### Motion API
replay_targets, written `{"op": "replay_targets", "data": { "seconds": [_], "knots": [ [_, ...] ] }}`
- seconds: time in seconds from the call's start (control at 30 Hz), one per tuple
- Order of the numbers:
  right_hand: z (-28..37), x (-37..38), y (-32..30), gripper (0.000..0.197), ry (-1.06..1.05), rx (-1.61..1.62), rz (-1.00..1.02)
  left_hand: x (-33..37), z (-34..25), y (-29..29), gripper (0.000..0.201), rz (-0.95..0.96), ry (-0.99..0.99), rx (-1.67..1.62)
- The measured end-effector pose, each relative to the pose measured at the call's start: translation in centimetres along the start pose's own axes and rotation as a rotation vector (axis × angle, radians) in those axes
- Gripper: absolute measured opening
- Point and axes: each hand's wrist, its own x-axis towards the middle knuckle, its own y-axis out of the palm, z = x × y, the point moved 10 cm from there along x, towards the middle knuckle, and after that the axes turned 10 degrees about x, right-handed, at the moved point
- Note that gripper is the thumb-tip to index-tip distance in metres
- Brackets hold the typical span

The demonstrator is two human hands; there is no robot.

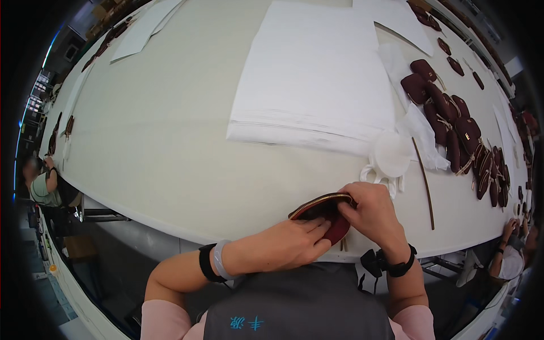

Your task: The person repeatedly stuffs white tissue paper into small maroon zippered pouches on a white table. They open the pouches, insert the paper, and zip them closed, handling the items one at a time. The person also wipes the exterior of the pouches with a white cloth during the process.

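Close to the table's near edge, a small dark-red zip pouch (339,228) is held between my two hands. Its gold-toothed zipper runs in a curve along the upper rim, and the mouth gapes. My left hand (294,243) has its fingers bent at the opening, some of the tips hidden in the pouch. From the other side my right hand (371,211) grips the pouch's right end, thumb at the rim. Just beyond the right hand lies a white round piece with loop-like strips (391,154).
A large stack of white sheets (314,79) covers the middle of the pale table (170,141). Right of it, several dark-red pouches (467,133) lie heaped beside crumpled white paper (422,133). A thin brown strip (424,184) lies nearer. Other people sit at both far sides.
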Motion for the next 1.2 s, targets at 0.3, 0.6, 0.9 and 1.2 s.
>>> {"op": "replay_targets", "data": {
  "seconds": [0.3,0.6,0.9,1.2],
  "knots": [
    [0.1,-0.3,-3.4,0.021,0.07,0.274,-0.15,-1.3,3.3,-0.6,0.018,0.119,-0.156,-0.006],
    [5.2,-3.6,4.1,0.025,-0.307,-0.35,0.395,-1.6,3.1,-0.2,0.017,0.162,-0.117,0.053],
    [5.7,-4.3,5.3,0.024,-0.304,-0.557,0.406,-2.6,3.2,0.0,0.012,0.093,-0.185,0.169],
    [5.0,-2.9,4.3,0.024,-0.24,-0.507,0.416,-2.1,3.6,0.4,0.019,0.148,-0.209,0.159]
  ]
}}
